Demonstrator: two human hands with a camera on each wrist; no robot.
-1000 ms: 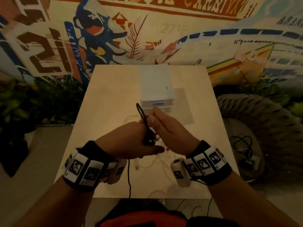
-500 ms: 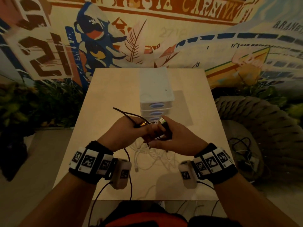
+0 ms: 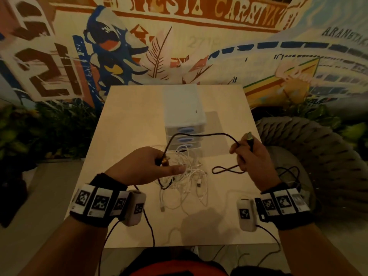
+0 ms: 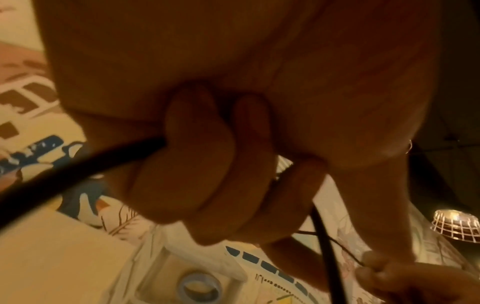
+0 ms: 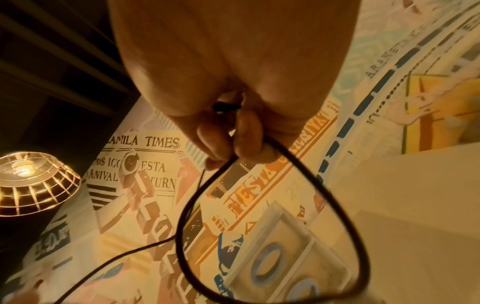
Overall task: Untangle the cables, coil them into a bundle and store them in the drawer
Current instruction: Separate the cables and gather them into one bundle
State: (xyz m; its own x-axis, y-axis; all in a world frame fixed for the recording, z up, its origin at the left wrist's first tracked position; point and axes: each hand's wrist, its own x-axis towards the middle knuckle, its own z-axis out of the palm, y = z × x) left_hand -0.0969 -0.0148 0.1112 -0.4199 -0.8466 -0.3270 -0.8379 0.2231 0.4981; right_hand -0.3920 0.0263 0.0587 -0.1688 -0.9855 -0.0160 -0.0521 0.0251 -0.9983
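A black cable [image 3: 201, 134] arcs between my two hands above the table [image 3: 123, 120]. My left hand [image 3: 159, 163] grips it near a gold-tipped plug, fingers curled round the cord [image 4: 78, 164]. My right hand [image 3: 245, 150] holds the other end, its USB plug [image 3: 250, 136] sticking up past the thumb, and a loop [image 3: 227, 170] hangs below that hand; the same loop [image 5: 272, 205] fills the right wrist view. A tangle of white cables [image 3: 185, 176] lies on the table between the hands. The white drawer unit [image 3: 184, 114] with blue handles stands behind it, drawers closed.
A woven rope pouf [image 3: 310, 148] stands right of the table with dark cables [image 3: 288, 174] on the floor beside it. Plants [image 3: 39, 132] line the left. A mural wall rises behind. Wrist camera leads [image 3: 149, 232] trail off the near table edge.
My hands, close together over the middle of the table earlier, have drawn apart. The right hand moved right with the USB end, stretching the black cable between them.
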